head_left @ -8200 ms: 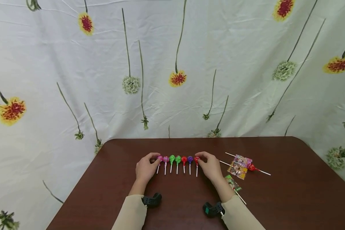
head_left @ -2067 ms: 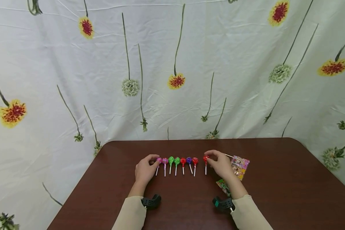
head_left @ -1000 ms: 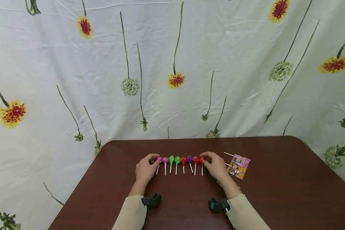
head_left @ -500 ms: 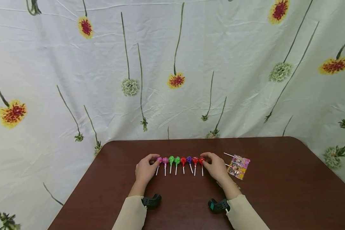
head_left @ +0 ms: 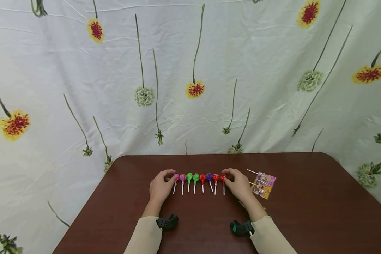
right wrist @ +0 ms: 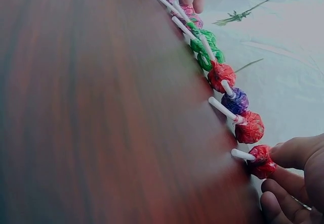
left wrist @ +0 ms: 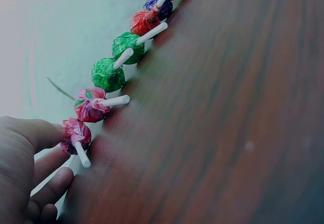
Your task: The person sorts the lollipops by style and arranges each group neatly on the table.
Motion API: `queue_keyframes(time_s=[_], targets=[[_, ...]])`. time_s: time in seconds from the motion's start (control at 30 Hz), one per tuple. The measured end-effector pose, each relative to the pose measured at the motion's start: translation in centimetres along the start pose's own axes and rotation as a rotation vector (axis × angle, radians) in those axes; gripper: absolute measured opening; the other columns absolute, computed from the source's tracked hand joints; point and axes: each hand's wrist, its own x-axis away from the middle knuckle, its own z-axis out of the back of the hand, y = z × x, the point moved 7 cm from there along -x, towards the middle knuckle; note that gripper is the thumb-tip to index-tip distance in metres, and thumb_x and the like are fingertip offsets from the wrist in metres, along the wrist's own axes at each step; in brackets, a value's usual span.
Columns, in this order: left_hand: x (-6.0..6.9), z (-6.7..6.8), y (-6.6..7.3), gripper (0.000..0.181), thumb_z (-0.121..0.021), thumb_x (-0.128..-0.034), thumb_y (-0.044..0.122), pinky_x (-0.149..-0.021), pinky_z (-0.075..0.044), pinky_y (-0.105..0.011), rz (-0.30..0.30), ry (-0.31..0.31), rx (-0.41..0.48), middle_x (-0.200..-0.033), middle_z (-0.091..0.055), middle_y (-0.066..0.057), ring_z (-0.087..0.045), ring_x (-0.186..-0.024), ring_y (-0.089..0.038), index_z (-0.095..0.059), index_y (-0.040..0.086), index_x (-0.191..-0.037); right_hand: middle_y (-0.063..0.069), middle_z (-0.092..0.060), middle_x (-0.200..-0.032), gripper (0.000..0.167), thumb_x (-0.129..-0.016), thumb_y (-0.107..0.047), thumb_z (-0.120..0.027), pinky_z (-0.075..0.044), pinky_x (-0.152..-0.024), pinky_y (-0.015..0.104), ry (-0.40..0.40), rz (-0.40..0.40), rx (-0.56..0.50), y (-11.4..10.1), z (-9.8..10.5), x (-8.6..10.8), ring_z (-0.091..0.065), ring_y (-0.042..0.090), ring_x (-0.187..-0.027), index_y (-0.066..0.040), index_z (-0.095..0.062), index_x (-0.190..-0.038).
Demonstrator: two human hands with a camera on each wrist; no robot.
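Pink, green, red and purple lollipops (head_left: 195,177) line the frame's lower centre. Left hand (head_left: 159,187) pinches the leftmost pink one (left wrist: 77,132), right hand (head_left: 239,185) the rightmost red one (right wrist: 262,155), apparently aligning them; next probably calls for gentle release.

8 round lollipops (head_left: 189,176), 2 hands (head_left: 159,187), at least 2 flat packets (head_left: 262,189).

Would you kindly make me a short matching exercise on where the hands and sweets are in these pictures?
1. Left hand
2. Right hand
3. Purple lollipop
4. Pink flat packet

A. sixth from the left of eight side by side
B. pinching a red lollipop
C. lying to the right of the right hand
D. pinching a pink lollipop

Pairs: 1-D; 2-B; 3-A; 4-C.
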Motion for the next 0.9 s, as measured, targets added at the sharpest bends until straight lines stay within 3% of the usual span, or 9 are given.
queue_keyframes(time_s=[0.43,0.6,0.77,0.9], targets=[[-0.1,0.0,-0.2,0.026,-0.07,-0.0932,0.031,-0.079,-0.047,-0.039,0.013,0.001,0.011,-0.112,-0.069,-0.003,-0.062,-0.093,-0.02,-0.071,0.025,-0.119,0.01,-0.068,-0.113,0.024,-0.092,-0.012,-0.07,-0.053,-0.086,0.048,0.007,0.03,-0.027,-0.8,0.6,0.1,-0.066,0.027,-0.1,-0.011,-0.071,-0.116],[-0.3,0.3,-0.3,0.027,-0.069,-0.0934,0.027,-0.077,-0.047,-0.036,0.009,0.025,0.063,-0.123,-0.064,-0.005,-0.063,-0.097,-0.021,-0.071,0.023,-0.119,0.01,-0.067,-0.115,0.025,-0.093,-0.013,-0.069,-0.052,-0.081,0.046,0.017,0.035,-0.026,-1.2,1.6,0.0,-0.065,0.027,-0.101,-0.013,-0.071,-0.118],[-0.3,0.9,-0.1,0.028,-0.069,-0.0931,0.021,-0.084,-0.048,-0.044,-0.005,0.08,0.133,-0.13,-0.059,-0.01,-0.06,-0.104,-0.026,-0.071,0.016,-0.12,0.014,-0.066,-0.12,0.027,-0.094,-0.013,-0.067,-0.053,-0.084,0.049,0.036,0.037,-0.067,-1.8,3.7,-0.2,-0.064,0.031,-0.106,-0.012,-0.069,-0.121],[-0.2,1.6,0.9,0.028,-0.07,-0.0927,0.02,-0.098,-0.04,-0.052,-0.037,0.137,0.14,-0.131,-0.058,-0.011,-0.055,-0.111,-0.03,-0.07,0.014,-0.12,0.014,-0.063,-0.128,0.029,-0.096,-0.015,-0.064,-0.053,-0.092,0.051,0.045,0.01,-0.115,-1.7,6.0,0.2,-0.063,0.033,-0.112,-0.011,-0.067,-0.125]])
